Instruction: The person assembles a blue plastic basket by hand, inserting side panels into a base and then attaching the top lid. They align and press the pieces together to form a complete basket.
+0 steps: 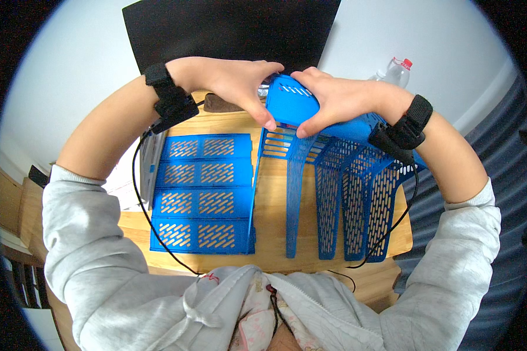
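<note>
Head view: both hands meet at the far side of the wooden surface (275, 222), on the top end of a blue perforated plastic rack (345, 193) that stands on the right half of the surface. The rack's upright dividers run lengthwise from the near edge away from the person, so its long axis points straight off from the body, and the part being handled is its far end, a solid blue end panel (291, 104) with a few slots.

The left hand (234, 82) comes in from the left with the wrist bent sharply inward, palm down over the panel's left corner; its thumb and fingers (268, 121) are pinched on the panel's left edge. The right hand (339, 99) mirrors it from the right, lying flat across the top of the panel, fingers together and thumb tucked down at the lower edge, so it is gripping the panel as well. The two thumbs nearly meet at the panel's lower middle. Both hands sit equally close to the panel; neither is free.

Both forearms are raised, elbows flared wide, in grey sleeves pushed up. Each wrist carries a black strap, left band (168, 93) and right band (405, 126), with thin cables trailing back to the body.

To the left of the rack, apart from it, a flat blue slotted panel (202, 193) lies on the surface, nearer the left hand. A clear bottle with a red cap (397, 71) stands beyond the right wrist, and a dark board (228, 29) leans behind the hands
</note>
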`<state>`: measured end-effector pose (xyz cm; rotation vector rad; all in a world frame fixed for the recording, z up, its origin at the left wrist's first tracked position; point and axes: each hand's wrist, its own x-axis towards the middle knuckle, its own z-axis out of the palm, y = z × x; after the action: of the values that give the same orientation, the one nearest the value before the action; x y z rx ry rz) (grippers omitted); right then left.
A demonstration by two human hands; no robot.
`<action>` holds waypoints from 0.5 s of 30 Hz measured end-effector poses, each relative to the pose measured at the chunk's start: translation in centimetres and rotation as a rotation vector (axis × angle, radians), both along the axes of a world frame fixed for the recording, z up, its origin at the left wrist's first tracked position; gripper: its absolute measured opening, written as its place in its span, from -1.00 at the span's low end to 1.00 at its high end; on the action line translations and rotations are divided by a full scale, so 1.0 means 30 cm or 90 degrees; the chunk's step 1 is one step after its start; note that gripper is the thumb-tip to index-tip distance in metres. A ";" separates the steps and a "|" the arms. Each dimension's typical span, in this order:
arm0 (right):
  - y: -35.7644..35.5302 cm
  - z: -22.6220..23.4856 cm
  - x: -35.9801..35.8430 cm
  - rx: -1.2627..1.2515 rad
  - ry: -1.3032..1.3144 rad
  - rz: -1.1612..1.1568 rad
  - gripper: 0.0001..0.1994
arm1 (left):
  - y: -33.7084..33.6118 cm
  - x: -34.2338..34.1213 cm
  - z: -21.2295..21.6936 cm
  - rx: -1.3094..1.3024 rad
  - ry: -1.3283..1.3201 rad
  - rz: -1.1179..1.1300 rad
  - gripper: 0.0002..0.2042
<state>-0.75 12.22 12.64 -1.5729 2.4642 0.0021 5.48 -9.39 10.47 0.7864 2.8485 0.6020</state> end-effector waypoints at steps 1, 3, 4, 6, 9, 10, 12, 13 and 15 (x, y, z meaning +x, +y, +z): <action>-0.001 0.000 0.000 -0.004 -0.005 -0.003 0.13 | -0.002 -0.001 0.001 0.013 -0.028 0.003 0.16; -0.003 0.000 -0.002 -0.002 -0.002 -0.002 0.12 | -0.004 -0.001 0.001 0.037 -0.058 0.002 0.14; -0.005 -0.001 -0.003 -0.001 -0.001 -0.003 0.12 | -0.005 -0.002 0.000 0.048 -0.058 -0.005 0.13; -0.008 -0.003 -0.007 -0.013 -0.009 -0.002 0.11 | -0.009 -0.007 -0.003 0.067 -0.059 -0.012 0.10; -0.012 -0.004 -0.012 -0.013 -0.013 -0.002 0.11 | -0.018 -0.014 -0.011 0.085 -0.058 -0.013 0.05; -0.013 -0.004 -0.014 -0.005 -0.004 -0.002 0.11 | -0.021 -0.017 -0.015 0.088 -0.052 -0.017 0.03; -0.016 -0.001 -0.019 -0.005 -0.014 -0.004 0.11 | -0.026 -0.023 -0.020 0.100 -0.053 -0.025 -0.02; -0.018 0.001 -0.021 -0.001 -0.012 -0.006 0.11 | -0.027 -0.025 -0.022 0.110 -0.058 -0.027 -0.04; -0.020 0.001 -0.026 0.004 -0.026 -0.014 0.10 | -0.031 -0.031 -0.021 0.114 -0.061 -0.036 -0.07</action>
<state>-1.53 11.62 12.67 -1.5278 2.4480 -0.0257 4.57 -10.32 9.84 0.8368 2.7041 0.8712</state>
